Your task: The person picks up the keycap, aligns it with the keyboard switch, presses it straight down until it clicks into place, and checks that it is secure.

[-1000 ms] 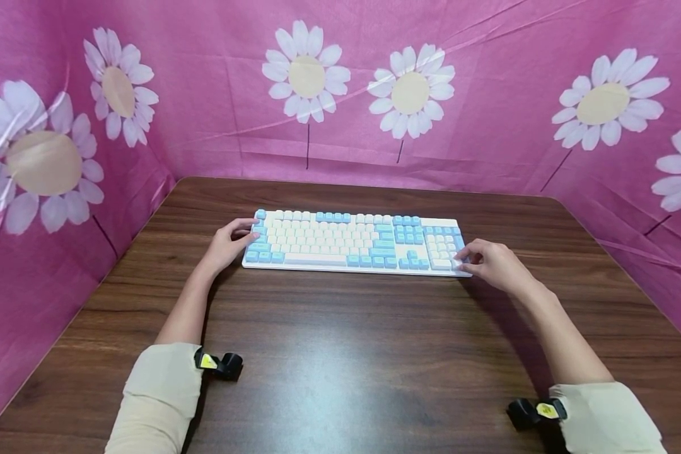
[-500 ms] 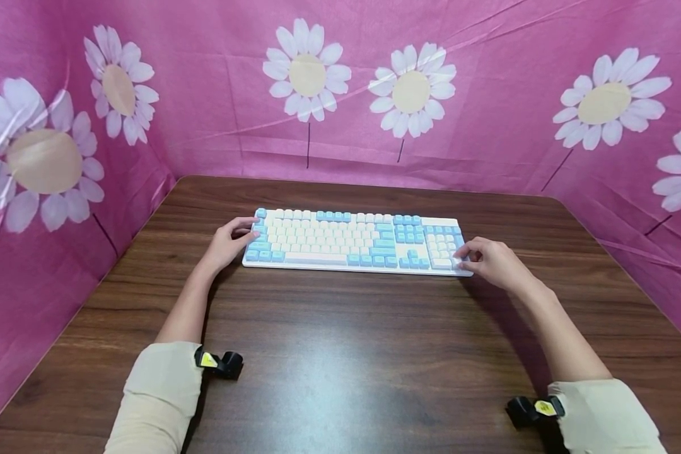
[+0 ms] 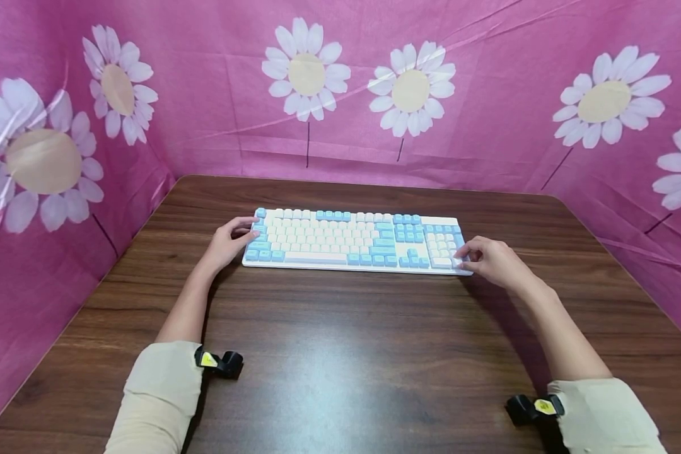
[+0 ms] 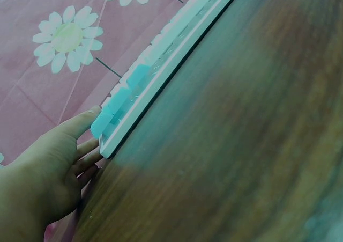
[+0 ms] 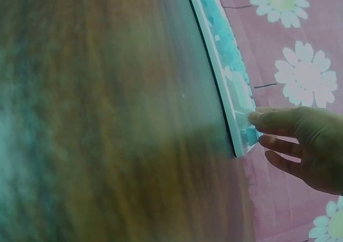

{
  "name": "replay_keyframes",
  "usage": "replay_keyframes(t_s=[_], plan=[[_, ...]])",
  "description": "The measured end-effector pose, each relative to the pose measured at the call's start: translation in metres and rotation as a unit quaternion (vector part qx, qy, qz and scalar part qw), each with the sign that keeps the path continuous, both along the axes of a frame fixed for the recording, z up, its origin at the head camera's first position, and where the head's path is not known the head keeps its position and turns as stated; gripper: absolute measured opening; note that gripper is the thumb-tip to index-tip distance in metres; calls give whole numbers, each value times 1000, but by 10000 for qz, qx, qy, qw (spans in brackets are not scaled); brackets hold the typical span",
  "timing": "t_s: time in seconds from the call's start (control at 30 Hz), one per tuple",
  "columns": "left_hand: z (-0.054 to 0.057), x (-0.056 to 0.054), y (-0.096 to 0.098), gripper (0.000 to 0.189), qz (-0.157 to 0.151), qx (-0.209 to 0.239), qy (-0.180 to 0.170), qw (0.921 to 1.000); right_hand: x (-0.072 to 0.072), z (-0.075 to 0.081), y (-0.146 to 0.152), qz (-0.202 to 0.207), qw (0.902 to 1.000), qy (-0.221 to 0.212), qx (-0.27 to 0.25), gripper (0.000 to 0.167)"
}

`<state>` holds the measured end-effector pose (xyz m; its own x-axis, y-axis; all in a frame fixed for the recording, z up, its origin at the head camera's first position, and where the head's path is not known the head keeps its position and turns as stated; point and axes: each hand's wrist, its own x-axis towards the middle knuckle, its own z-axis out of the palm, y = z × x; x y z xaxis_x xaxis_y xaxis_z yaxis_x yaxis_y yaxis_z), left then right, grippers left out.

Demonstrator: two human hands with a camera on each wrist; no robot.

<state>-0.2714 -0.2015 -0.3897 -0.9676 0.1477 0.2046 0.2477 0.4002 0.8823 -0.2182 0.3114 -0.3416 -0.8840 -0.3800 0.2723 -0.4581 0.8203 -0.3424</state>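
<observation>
A full-size keyboard [image 3: 318, 239] with white and light blue keys lies on the wooden table. At its left end, my left hand [image 3: 225, 244] holds the edge, thumb over the blue keys and fingers along the side. In the left wrist view the left hand's thumb [image 4: 80, 123] reaches the corner key, with the other fingers lower beside the case. My right hand [image 3: 495, 261] grips the right end by the number pad, thumb and index finger bent onto the keys there. The right wrist view shows the right thumb [image 5: 270, 119] at the keyboard's near right corner.
Brown wood-grain table [image 3: 329, 340] extends in front of the keyboard. A pink cloth [image 3: 204, 82] printed with white daisies hangs behind and at both sides. Black wrist cameras are strapped at the left sleeve [image 3: 159, 378] and right sleeve [image 3: 601, 410].
</observation>
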Motion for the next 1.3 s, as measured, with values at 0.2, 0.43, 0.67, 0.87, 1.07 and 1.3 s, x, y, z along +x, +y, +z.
replay_keyframes(t_s=[0.2, 0.43, 0.67, 0.87, 1.07, 1.3], plan=[[0, 0, 0, 40, -2, -10, -24, 10000, -1, -2, 0, 2, 10000, 78, 14, 16], [0, -1, 0, 40, 4, -39, -27, 10000, 0, -2, -1, -58, 10000, -10, 50, 16], [1, 0, 0, 41, -7, -39, -20, 10000, 2, -1, -1, -17, 9999, -93, 62, 14], [1, 2, 0, 42, -11, -19, -60, 10000, 1, -3, -1, -12, 9999, 70, 74, 13], [1, 2, 0, 41, -1, -24, -89, 10000, 2, -2, 1, -129, 9999, -36, -58, 9], [2, 2, 0, 41, 2, -35, -83, 10000, 3, -2, 2, -216, 9993, -188, -220, 8]])
